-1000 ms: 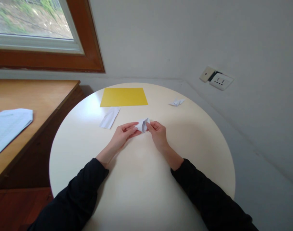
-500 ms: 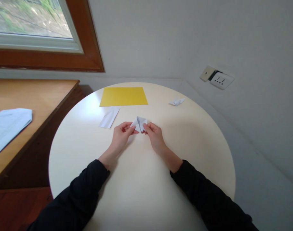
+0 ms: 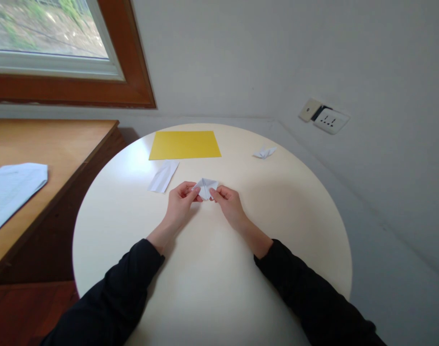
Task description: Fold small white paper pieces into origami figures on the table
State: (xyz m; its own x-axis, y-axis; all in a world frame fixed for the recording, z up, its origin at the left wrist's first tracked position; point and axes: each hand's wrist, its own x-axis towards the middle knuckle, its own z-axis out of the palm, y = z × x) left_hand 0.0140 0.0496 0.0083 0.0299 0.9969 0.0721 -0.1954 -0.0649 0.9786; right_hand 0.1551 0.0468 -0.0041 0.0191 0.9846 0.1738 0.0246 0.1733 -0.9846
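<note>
A: What is the person holding?

B: A small folded white paper (image 3: 205,187), near the middle of the frame. The left hand (image 3: 181,205) pinches its left side and the right hand (image 3: 228,204) pinches its right side, fingers closed tight on it.

A: Where is it?

B: Just above the round table (image 3: 295,230) (touching it or not, that is hard to tell).

A: What else is there?

B: A yellow sheet (image 3: 185,144) higher up, a white folded strip (image 3: 164,176) to its lower left, and a little paper shape (image 3: 264,152) toward the upper right.
</note>
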